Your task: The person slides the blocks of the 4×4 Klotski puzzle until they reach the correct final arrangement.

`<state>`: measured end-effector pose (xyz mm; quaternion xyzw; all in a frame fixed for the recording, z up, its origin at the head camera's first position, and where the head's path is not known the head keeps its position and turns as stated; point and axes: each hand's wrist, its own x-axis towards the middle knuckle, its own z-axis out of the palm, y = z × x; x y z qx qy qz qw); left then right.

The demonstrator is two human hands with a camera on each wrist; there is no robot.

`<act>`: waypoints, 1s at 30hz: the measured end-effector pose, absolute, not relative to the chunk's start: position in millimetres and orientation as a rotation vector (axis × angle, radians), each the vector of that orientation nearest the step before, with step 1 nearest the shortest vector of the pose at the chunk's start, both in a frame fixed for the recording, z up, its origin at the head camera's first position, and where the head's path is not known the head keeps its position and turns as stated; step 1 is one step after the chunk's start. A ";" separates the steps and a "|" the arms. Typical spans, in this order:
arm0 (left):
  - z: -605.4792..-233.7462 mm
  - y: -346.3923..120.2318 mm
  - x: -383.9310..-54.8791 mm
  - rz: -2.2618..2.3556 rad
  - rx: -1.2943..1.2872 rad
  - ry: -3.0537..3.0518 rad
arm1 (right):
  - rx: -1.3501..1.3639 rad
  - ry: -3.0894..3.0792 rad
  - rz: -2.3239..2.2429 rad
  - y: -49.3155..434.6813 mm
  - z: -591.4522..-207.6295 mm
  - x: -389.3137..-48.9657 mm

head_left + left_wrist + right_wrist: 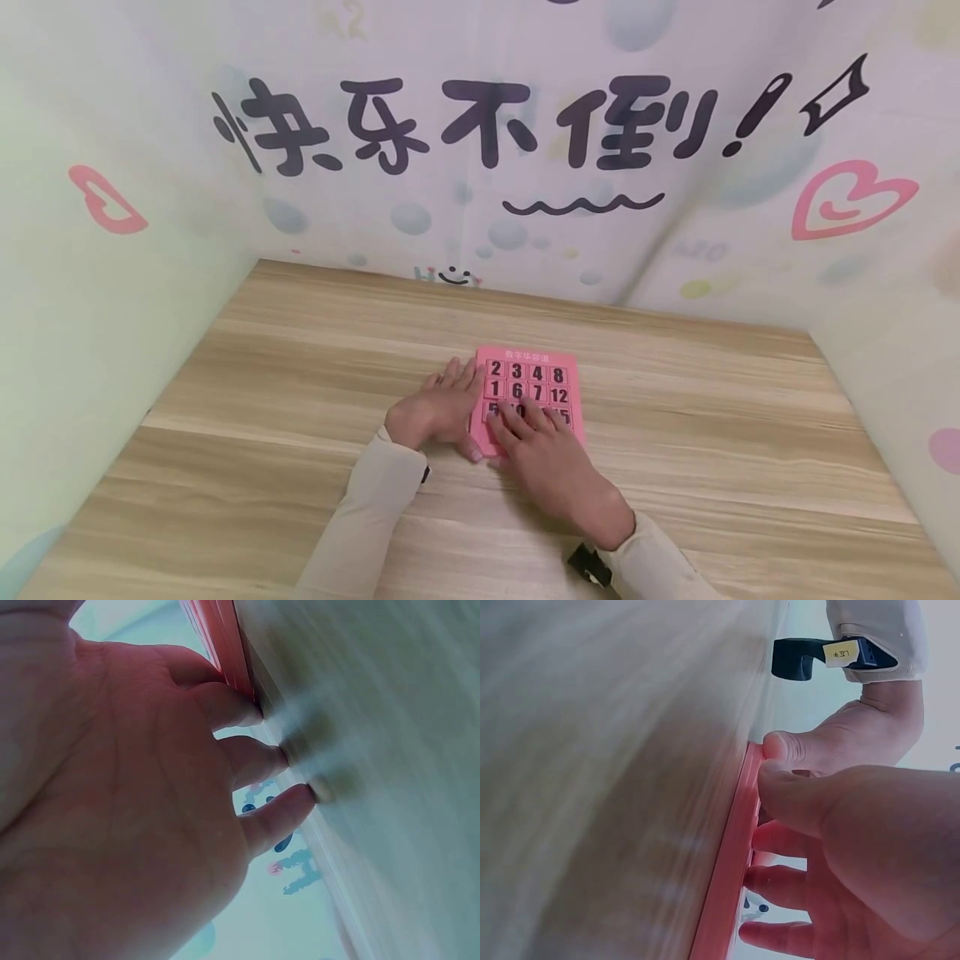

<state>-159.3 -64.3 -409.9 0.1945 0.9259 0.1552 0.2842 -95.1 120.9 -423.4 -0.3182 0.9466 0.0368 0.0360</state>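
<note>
A pink number sliding puzzle (527, 355) lies flat on the wooden table, its tiles printed with black numbers. My left hand (442, 408) rests along the puzzle's left side. Its fingertips touch the table in the left wrist view, and its thumb is at the near left corner. Over the lower rows of tiles lies my right hand (551, 462), fingers stretched forward across them and hiding part of the third row and most of the bottom one. In the right wrist view its thumb is close to the puzzle's near edge (735, 840), next to the left thumb.
The wooden table (300, 367) reaches back to a printed cloth backdrop (465, 208) with large black characters. Pale walls stand at the left and right. Both forearms wear light sleeves (375, 508), with a black strap (590, 567) at the right wrist.
</note>
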 end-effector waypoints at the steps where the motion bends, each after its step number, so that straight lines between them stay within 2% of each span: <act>1: -409.7 -64.3 -159.3 0.416 0.521 2.478 | -0.972 2.908 0.105 121.0 -423.4 -95.3; 22: -408.0 -63.9 -159.4 0.417 0.510 2.471 | -0.985 2.889 0.093 122.2 -421.0 -100.9; 30: -406.9 -65.2 -157.5 0.491 0.498 2.459 | -1.022 2.919 0.081 134.3 -412.6 -92.2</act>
